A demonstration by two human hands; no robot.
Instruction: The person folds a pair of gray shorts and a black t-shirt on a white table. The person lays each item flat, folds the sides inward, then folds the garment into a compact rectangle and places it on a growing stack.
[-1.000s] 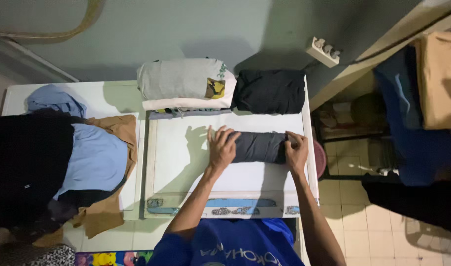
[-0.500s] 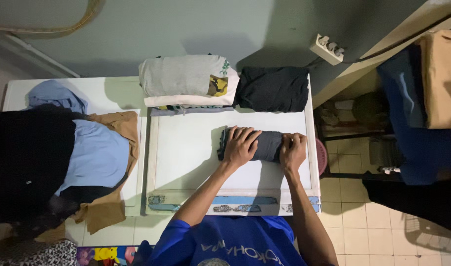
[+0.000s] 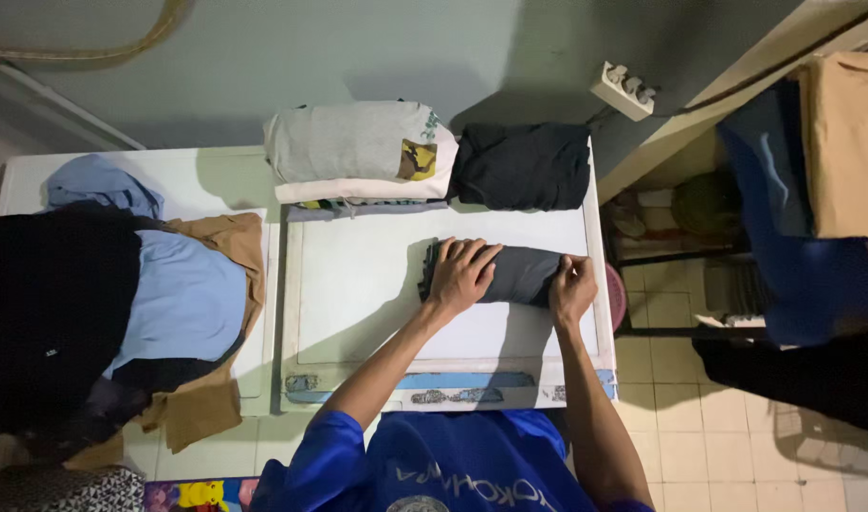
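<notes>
While the left hand [image 3: 462, 275] is lying flat with fingers spread on a folded dark grey garment [image 3: 519, 275], the right hand [image 3: 572, 289] is pinching the garment's right end between closed fingers. The garment is lying on a white board [image 3: 358, 284], near a grey folded stack [image 3: 358, 152] and a black folded pile [image 3: 524, 166] behind it.

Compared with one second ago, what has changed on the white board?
The left hand slid rightward over the dark grey garment, which is now folded shorter and lies nearer the right hand. The right hand stays at its right end. The grey folded stack and black stack did not move.
</notes>
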